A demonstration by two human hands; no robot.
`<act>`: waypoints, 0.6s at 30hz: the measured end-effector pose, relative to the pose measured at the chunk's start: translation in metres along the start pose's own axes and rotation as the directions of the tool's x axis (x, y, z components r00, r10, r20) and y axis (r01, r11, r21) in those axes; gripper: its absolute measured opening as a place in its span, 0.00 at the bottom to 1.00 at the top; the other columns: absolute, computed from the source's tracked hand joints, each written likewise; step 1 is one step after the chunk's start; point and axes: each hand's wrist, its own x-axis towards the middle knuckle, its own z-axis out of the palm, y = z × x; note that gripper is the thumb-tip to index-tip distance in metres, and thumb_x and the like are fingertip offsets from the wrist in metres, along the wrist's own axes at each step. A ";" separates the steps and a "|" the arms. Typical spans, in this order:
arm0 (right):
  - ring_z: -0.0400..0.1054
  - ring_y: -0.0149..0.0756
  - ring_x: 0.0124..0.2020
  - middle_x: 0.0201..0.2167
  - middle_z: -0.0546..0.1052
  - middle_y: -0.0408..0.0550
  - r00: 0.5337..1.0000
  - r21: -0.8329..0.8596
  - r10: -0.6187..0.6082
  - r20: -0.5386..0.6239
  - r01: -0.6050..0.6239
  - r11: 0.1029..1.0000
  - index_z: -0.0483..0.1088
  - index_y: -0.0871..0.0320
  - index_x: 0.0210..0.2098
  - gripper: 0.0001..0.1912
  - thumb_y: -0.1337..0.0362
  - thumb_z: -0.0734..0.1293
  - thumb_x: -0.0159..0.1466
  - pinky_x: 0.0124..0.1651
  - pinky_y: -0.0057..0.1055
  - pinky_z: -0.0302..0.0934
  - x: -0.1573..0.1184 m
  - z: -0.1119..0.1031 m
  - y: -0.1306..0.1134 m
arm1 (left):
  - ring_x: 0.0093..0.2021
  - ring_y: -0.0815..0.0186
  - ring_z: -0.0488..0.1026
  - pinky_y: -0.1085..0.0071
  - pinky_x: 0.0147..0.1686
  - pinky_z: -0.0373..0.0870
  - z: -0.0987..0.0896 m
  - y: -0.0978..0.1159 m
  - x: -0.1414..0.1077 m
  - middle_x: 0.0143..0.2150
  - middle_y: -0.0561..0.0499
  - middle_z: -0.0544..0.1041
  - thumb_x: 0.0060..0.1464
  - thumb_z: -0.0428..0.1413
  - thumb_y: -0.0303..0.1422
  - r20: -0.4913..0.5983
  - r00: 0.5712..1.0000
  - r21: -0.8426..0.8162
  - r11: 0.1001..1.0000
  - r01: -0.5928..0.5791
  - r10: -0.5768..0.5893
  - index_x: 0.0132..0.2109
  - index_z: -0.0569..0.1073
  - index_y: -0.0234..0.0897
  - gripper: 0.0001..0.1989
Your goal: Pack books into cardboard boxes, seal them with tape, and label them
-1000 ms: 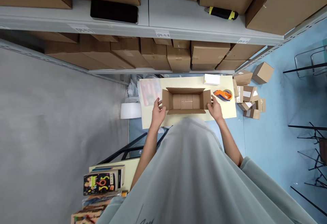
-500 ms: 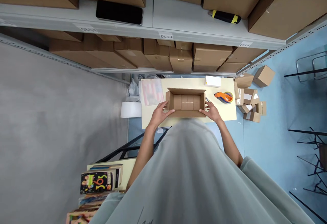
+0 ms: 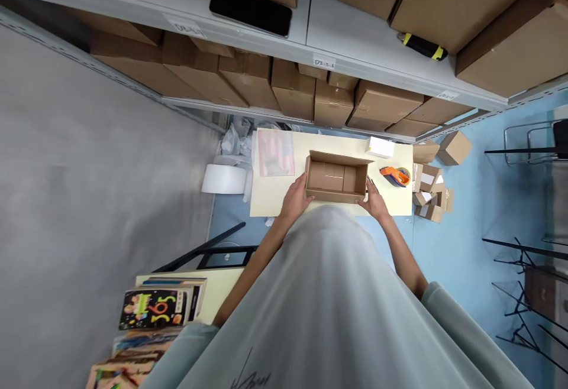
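An open cardboard box (image 3: 336, 196), with nothing inside it, sits on the pale yellow table (image 3: 270, 197) in front of me. My left hand (image 3: 296, 198) grips its left end, thumb along the near side. At the opposite end my right hand (image 3: 374, 201) holds the right side, fingers against the wall and thumb at the near corner. An orange tape dispenser (image 3: 394, 175) lies to the right of the box. Behind it stands a small white box (image 3: 380, 146). A picture sheet in a clear sleeve (image 3: 276, 152) lies at the table's left.
Shelves (image 3: 284, 46) full of cartons rise behind the table, bearing a black phone (image 3: 251, 9) and a utility knife (image 3: 423, 46). Small cartons (image 3: 429, 179) are piled on the floor at right. Books (image 3: 153, 309) stand at lower left, near a white roll (image 3: 224, 179).
My view has shifted and turned slightly. The thumbs have come from the box's near rim down to its outer sides, and both hands still hold the box.
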 end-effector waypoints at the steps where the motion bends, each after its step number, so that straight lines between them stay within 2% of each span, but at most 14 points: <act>1: 0.64 0.63 0.76 0.77 0.65 0.67 0.999 -0.004 0.038 0.028 -0.038 0.999 0.54 0.56 0.82 0.57 0.48 0.79 0.62 0.75 0.60 0.64 -0.001 -0.004 -0.002 | 0.79 0.39 0.63 0.45 0.80 0.58 -0.004 -0.001 -0.002 0.79 0.37 0.67 0.50 0.75 0.33 0.022 1.000 -0.011 1.000 -0.012 0.012 0.79 0.65 0.42 0.52; 3: 0.58 0.68 0.80 0.80 0.59 0.74 0.990 -0.023 0.127 0.059 -0.126 0.992 0.53 0.64 0.82 0.64 0.44 0.82 0.59 0.79 0.62 0.58 -0.002 -0.013 -0.010 | 0.80 0.40 0.63 0.47 0.80 0.58 -0.014 -0.002 -0.006 0.80 0.37 0.66 0.50 0.76 0.34 0.065 0.997 -0.025 0.999 -0.040 0.042 0.78 0.67 0.41 0.51; 6: 0.52 0.75 0.81 0.80 0.57 0.79 0.986 -0.045 0.162 -0.031 -0.163 0.986 0.55 0.69 0.80 0.65 0.39 0.81 0.58 0.81 0.67 0.52 -0.002 -0.027 -0.038 | 0.77 0.44 0.67 0.50 0.79 0.62 -0.039 -0.006 -0.011 0.78 0.40 0.69 0.55 0.73 0.40 0.060 0.995 -0.038 0.996 -0.079 0.081 0.75 0.70 0.42 0.43; 8: 0.51 0.73 0.82 0.80 0.58 0.75 0.990 -0.025 0.082 -0.115 -0.086 0.996 0.57 0.66 0.80 0.58 0.37 0.77 0.64 0.81 0.68 0.50 0.000 -0.034 -0.070 | 0.71 0.47 0.74 0.52 0.74 0.69 -0.062 -0.014 -0.010 0.75 0.41 0.73 0.62 0.69 0.44 0.002 0.997 -0.052 0.996 -0.072 0.072 0.73 0.72 0.43 0.36; 10: 0.52 0.67 0.82 0.80 0.60 0.68 0.987 0.008 -0.045 -0.153 0.047 0.999 0.58 0.61 0.80 0.50 0.36 0.70 0.71 0.82 0.65 0.49 0.007 -0.033 -0.112 | 0.64 0.49 0.79 0.53 0.68 0.75 -0.086 -0.028 -0.003 0.71 0.41 0.77 0.66 0.65 0.45 -0.077 0.997 -0.066 0.997 -0.032 0.027 0.71 0.74 0.43 0.31; 12: 0.54 0.63 0.82 0.79 0.63 0.61 0.976 0.070 -0.168 -0.137 0.179 0.981 0.61 0.56 0.80 0.45 0.37 0.68 0.74 0.83 0.61 0.50 0.021 -0.021 -0.157 | 0.61 0.49 0.81 0.53 0.65 0.77 -0.110 -0.049 0.011 0.68 0.39 0.78 0.67 0.63 0.44 -0.157 0.987 -0.072 0.997 0.034 -0.045 0.68 0.76 0.41 0.27; 14: 0.59 0.62 0.79 0.77 0.67 0.56 0.968 0.156 -0.239 -0.079 0.249 0.956 0.65 0.53 0.77 0.42 0.37 0.68 0.73 0.82 0.59 0.54 0.044 0.003 -0.198 | 0.61 0.49 0.81 0.52 0.64 0.77 -0.129 -0.072 0.030 0.68 0.37 0.79 0.67 0.62 0.41 -0.211 0.967 -0.076 0.988 0.131 -0.145 0.67 0.76 0.39 0.25; 16: 0.64 0.63 0.76 0.74 0.72 0.57 0.968 0.238 -0.249 0.010 0.239 0.941 0.68 0.54 0.75 0.42 0.37 0.71 0.72 0.79 0.58 0.59 0.075 0.036 -0.228 | 0.61 0.47 0.81 0.50 0.67 0.75 -0.141 -0.092 0.053 0.68 0.35 0.78 0.65 0.63 0.38 -0.235 0.933 -0.062 0.962 0.265 -0.272 0.67 0.75 0.37 0.26; 18: 0.70 0.62 0.71 0.70 0.76 0.60 0.973 0.276 -0.189 0.134 0.147 0.950 0.70 0.57 0.73 0.42 0.39 0.74 0.69 0.76 0.56 0.64 0.108 0.072 -0.247 | 0.64 0.45 0.80 0.50 0.69 0.72 -0.146 -0.108 0.075 0.69 0.32 0.78 0.62 0.65 0.36 -0.239 0.881 -0.045 0.911 0.411 -0.409 0.68 0.73 0.33 0.30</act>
